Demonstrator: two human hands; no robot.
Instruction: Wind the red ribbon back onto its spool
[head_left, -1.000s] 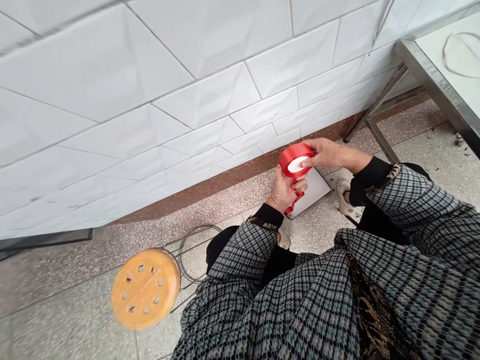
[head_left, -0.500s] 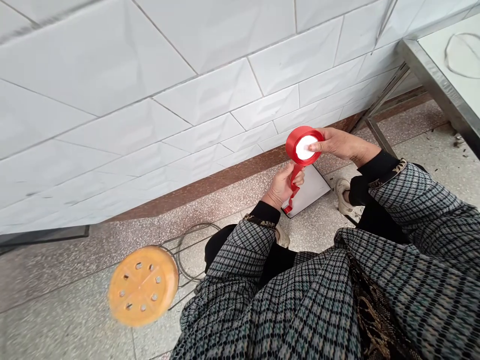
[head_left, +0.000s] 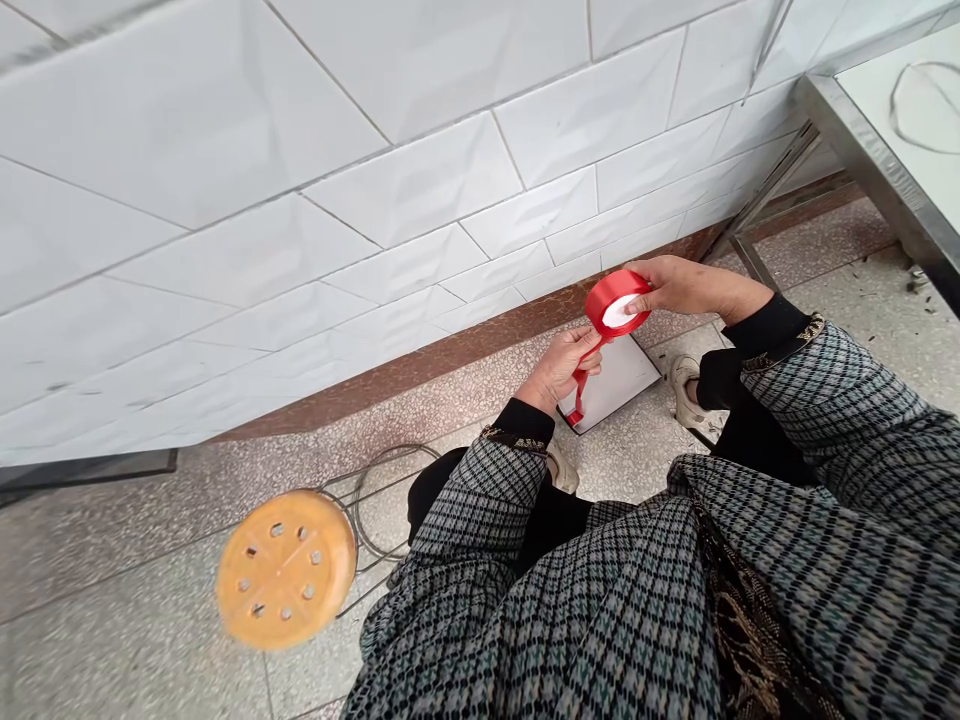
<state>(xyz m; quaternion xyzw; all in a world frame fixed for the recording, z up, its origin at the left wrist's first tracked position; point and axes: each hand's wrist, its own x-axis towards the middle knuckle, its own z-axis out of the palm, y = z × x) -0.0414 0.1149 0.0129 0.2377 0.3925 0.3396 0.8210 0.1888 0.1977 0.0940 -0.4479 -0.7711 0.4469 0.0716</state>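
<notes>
A roll of glossy red ribbon with a white core is tilted in front of me. My right hand grips its right side, thumb on the white core and fingers behind the rim. Just below and left, my left hand pinches the loose red ribbon strip where it leaves the roll. The strip's free end dangles under that hand, over a flat pale panel with dark edges low near the floor. Fingers behind the roll are hidden.
An orange round stool with a holed seat and wire-like legs stands at lower left. White wall tiles fill the far side. A metal-framed table with a thin loop on top is at upper right. My shoes show below.
The ribbon roll has shifted slightly right and down and turned in my right hand. My left hand has moved a little left, still pinching the strip.
</notes>
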